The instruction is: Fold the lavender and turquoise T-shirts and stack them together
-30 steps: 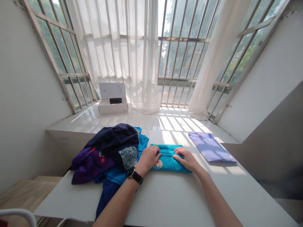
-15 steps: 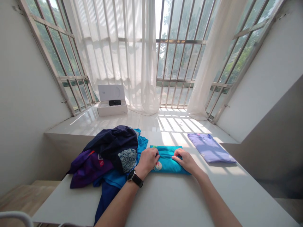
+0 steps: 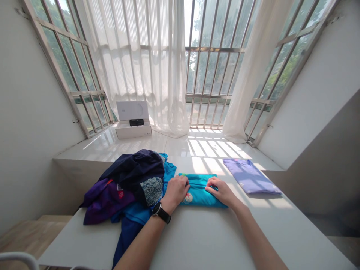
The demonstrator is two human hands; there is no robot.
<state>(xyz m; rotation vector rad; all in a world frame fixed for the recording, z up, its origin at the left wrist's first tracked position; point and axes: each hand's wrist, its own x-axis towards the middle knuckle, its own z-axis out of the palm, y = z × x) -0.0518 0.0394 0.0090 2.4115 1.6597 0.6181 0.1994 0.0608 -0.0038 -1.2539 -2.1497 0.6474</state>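
A folded turquoise garment [image 3: 201, 187] with a pale flower print lies flat on the white table in front of me. My left hand [image 3: 177, 189], a black watch on its wrist, rests on the left end with curled fingers closed on the cloth. At the right end, my right hand [image 3: 219, 191] grips the cloth between thumb and bent fingers. Shallow creases run across the fabric between the two hands. Part of the flower and the left edge are covered by my left hand.
Left of my hands, a heap of loose clothes [image 3: 132, 168] in navy, purple and blue hangs over the table edge. A folded lavender garment [image 3: 250, 176] lies to the right. An open white box [image 3: 133, 131] holding a black object stands on the sill by the curtain [image 3: 174, 93].
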